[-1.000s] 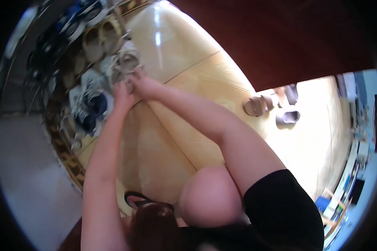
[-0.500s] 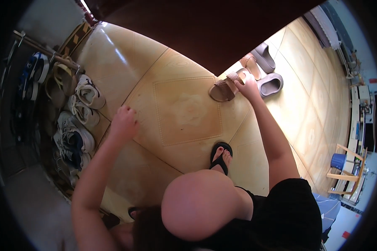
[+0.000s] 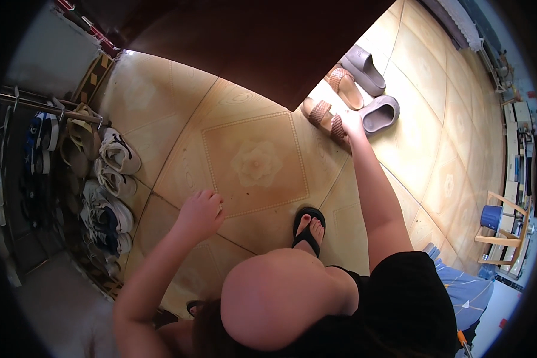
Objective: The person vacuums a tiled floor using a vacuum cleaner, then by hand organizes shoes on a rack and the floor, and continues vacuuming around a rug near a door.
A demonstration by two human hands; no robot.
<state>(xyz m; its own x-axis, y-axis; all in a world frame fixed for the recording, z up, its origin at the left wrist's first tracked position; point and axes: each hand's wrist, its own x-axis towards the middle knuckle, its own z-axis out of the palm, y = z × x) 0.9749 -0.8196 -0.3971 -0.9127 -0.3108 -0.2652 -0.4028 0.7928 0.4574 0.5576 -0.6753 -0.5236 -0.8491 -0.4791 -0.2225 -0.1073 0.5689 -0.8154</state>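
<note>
My right hand [image 3: 353, 123] grips a brown sandal [image 3: 320, 113] with woven straps, low over the tiled floor by the corner of a dark red door panel [image 3: 232, 48]. Its matching sandal [image 3: 346, 89] lies just beyond. Two grey clogs sit to the right of the pair, a far clog [image 3: 365, 70] and a near clog [image 3: 380, 114] beside my fingers. My left hand [image 3: 201, 216] hangs over the floor with its fingers curled in, and nothing shows in them. My foot in a black flip-flop [image 3: 308, 231] stands between my arms.
Along the left, a metal shoe rack [image 3: 53, 107] holds several pairs, with white sneakers [image 3: 120, 152] and grey sneakers [image 3: 104, 209] at its edge. At the right stand a wooden chair [image 3: 502, 240] and a blue bucket [image 3: 491, 217]. Blue patterned cloth [image 3: 465, 292] lies at lower right.
My left hand has moved right and nearer to me. In my right hand the brown sandal has turned, its lower end swinging from the left towards me and to the right. The view has shifted slightly.
</note>
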